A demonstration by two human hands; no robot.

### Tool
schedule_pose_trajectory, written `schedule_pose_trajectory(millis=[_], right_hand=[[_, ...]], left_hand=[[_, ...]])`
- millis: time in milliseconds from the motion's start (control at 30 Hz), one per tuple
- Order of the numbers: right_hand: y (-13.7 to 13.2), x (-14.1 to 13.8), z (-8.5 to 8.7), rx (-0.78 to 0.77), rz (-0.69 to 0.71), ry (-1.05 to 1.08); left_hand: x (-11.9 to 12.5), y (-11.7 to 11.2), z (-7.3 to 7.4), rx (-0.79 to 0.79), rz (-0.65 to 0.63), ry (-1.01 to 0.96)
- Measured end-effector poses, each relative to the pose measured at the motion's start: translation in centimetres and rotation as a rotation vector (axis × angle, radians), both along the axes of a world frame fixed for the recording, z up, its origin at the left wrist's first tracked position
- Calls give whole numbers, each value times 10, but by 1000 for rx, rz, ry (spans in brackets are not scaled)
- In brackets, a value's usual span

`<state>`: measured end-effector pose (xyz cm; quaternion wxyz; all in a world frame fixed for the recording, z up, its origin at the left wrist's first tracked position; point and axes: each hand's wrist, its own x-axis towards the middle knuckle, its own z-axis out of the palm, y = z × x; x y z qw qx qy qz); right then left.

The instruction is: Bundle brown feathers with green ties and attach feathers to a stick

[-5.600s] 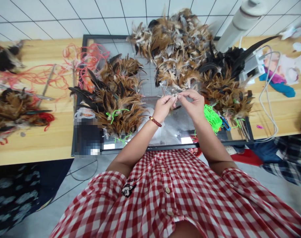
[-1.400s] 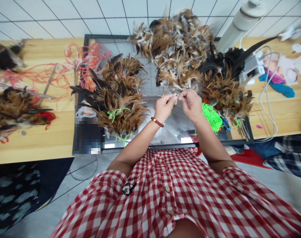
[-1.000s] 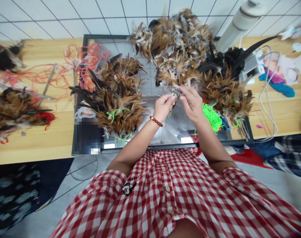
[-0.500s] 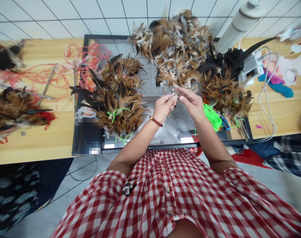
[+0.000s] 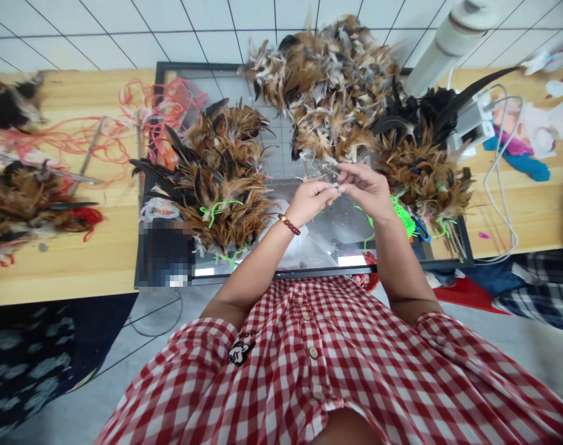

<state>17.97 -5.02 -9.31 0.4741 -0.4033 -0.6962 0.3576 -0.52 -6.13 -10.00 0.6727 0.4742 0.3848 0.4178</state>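
My left hand (image 5: 309, 199), with a bead bracelet (image 5: 289, 224) on the wrist, pinches a small bunch of feather stems (image 5: 333, 183) over the glass-topped frame (image 5: 157, 93). My right hand (image 5: 368, 190) meets it fingertip to fingertip, fingers curled. A thin green string (image 5: 369, 224) hangs below the right hand and leads to a heap of green string (image 5: 402, 213). A loose pile of brown feathers (image 5: 327, 93) lies just beyond both hands.
Tied brown feather bundles lie at left (image 5: 220, 185) and right (image 5: 423, 164). Red string (image 5: 163, 105) trails over the wooden table (image 5: 77, 259). A white cylinder (image 5: 452, 43), a white cable (image 5: 501, 185) and a person's plaid sleeve (image 5: 541, 287) are at right.
My right hand has drawn slightly toward me and turned, and a green strand now hangs under it. The left hand keeps its pinch in nearly the same place.
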Motion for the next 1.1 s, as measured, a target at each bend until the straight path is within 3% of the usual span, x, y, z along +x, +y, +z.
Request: schedule_pose_trajectory(millis=[100, 200, 400, 600, 733, 800, 933, 1000, 1100], right_hand=[[-1, 9, 7, -72, 189, -41], [-4, 10, 13, -89, 234, -60], [-5, -4, 12, -15, 85, -39], [-4, -9, 15, -59, 34, -163], [-3, -18, 13, -153, -45, -5], [-5, -29, 9, -194, -36, 64], [-9, -46, -3, -268, 143, -20], [-7, -41, -5, -276, 83, -126], [3, -19, -1, -145, -172, -361]], left_hand=[[-3, -1, 1, -71, -125, -51], [-6, -3, 4, -127, -203, -99], [-8, -3, 10, -168, -276, -161], [-5, 3, -1, -78, -133, -36], [-7, 1, 6, -39, -116, -102], [-9, 0, 14, -28, 3, -151], [-19, 8, 22, -61, 396, -252], [-26, 17, 20, -54, 561, -300], [-37, 28, 14, -35, 743, -333]])
